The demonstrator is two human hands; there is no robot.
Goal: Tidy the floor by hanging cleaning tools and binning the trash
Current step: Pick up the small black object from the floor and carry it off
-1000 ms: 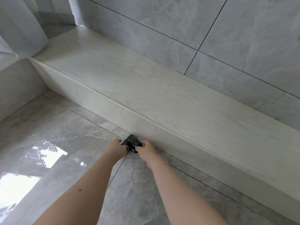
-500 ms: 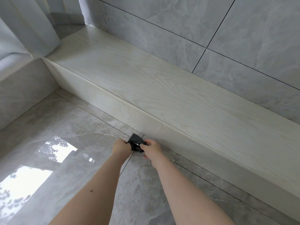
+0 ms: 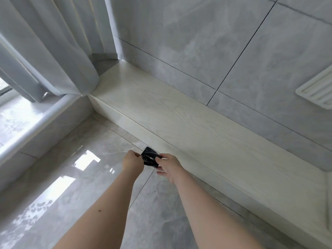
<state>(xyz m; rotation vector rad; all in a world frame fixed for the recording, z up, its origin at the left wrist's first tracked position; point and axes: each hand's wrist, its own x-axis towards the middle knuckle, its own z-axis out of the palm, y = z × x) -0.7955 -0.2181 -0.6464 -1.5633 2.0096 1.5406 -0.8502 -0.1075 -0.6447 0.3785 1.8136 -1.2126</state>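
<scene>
left hand [image 3: 132, 161] and right hand [image 3: 168, 166] each pinch an edge of a small black bag [image 3: 150, 158] above the floor [image 3: 100, 178], near the step's [image 3: 197, 133] front edge; probably pulling it open for trash.

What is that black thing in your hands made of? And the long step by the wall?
The black thing looks like thin, glossy plastic film, maybe a folded bag: it is crinkled and catches the light. The step looks like pale wood or a wood-look board, matte, with grain lines running along it; which one is hard to tell.
</scene>
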